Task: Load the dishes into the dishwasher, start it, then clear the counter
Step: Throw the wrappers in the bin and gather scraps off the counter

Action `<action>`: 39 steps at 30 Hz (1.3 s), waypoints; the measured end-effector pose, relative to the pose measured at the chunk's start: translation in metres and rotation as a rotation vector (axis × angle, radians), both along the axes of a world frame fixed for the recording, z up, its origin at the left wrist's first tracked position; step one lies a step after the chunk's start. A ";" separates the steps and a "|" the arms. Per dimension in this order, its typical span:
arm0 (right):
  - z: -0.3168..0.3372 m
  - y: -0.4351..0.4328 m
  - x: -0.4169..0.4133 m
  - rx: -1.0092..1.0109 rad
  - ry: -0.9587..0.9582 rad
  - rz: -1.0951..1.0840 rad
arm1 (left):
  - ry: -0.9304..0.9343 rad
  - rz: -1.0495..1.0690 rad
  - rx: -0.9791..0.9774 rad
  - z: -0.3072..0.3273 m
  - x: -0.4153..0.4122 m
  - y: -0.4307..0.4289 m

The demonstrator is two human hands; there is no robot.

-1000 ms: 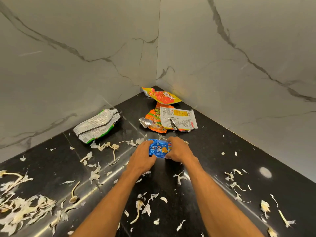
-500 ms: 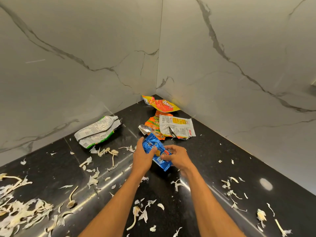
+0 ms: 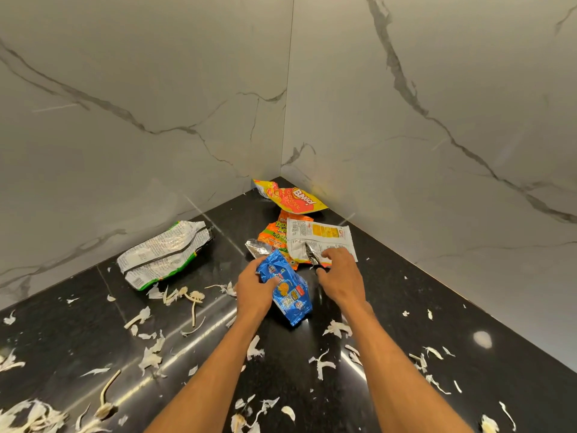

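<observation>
A blue snack wrapper [image 3: 288,292] is lifted off the black counter [image 3: 437,307], and my left hand [image 3: 254,287] grips its left edge. My right hand [image 3: 338,275] reaches forward with its fingers spread, and the fingertips touch the near edge of a white wrapper [image 3: 318,237]. That white wrapper lies on an orange wrapper [image 3: 274,234] with a silver torn end. A yellow and red chips bag [image 3: 290,198] sits in the corner against the wall. To the left lies a green and white wrapper [image 3: 165,253].
Pale vegetable peels [image 3: 153,354] are scattered over the counter, thickest at the front left [image 3: 28,417] and along the right [image 3: 431,360]. Marble walls close the counter at the back left and back right, meeting in a corner.
The blue wrapper was held flat on the counter by both hands; my left hand has lifted it alone. My right hand let go and moved forward to the white wrapper.
</observation>
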State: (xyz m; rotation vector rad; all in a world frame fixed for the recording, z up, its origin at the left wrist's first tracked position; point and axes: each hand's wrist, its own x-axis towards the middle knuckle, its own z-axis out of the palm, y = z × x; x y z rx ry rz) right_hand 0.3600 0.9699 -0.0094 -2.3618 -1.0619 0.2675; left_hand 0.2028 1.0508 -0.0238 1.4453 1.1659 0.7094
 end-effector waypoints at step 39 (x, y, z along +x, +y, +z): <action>0.004 -0.071 -0.081 0.461 0.067 0.036 | -0.214 0.131 -0.172 0.029 -0.054 -0.034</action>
